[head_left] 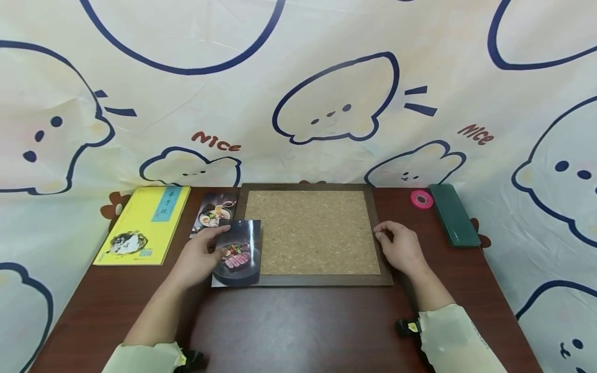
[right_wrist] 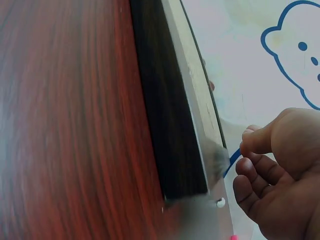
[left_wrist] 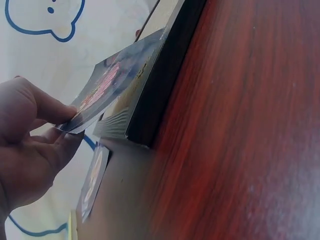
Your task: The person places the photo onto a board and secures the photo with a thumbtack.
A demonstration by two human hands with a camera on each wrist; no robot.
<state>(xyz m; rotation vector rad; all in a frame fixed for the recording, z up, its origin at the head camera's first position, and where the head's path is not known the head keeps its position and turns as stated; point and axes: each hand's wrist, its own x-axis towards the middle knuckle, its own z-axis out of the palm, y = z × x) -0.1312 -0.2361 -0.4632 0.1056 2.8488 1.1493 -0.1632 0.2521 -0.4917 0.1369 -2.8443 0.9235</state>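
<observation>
My left hand (head_left: 198,261) pinches the left edge of a glossy food photo (head_left: 238,277) between thumb and fingers. In the left wrist view the photo (left_wrist: 112,87) tilts and bends slightly over the corner of a framed corkboard (head_left: 317,233). The board lies flat, its cork face up. A second food photo (head_left: 205,204) lies left of the board, partly hidden behind the held one. At the board's right edge is my right hand (head_left: 401,248). The right wrist view shows its fingers (right_wrist: 260,172) loosely curled, nothing visible in them; contact with the frame is unclear.
On the left of the dark wooden table (head_left: 289,326) lies a yellow book (head_left: 140,223). At the back right are a pink ring-shaped roll (head_left: 422,199) and a dark green case (head_left: 454,217). A patterned curtain (head_left: 326,155) hangs behind the table.
</observation>
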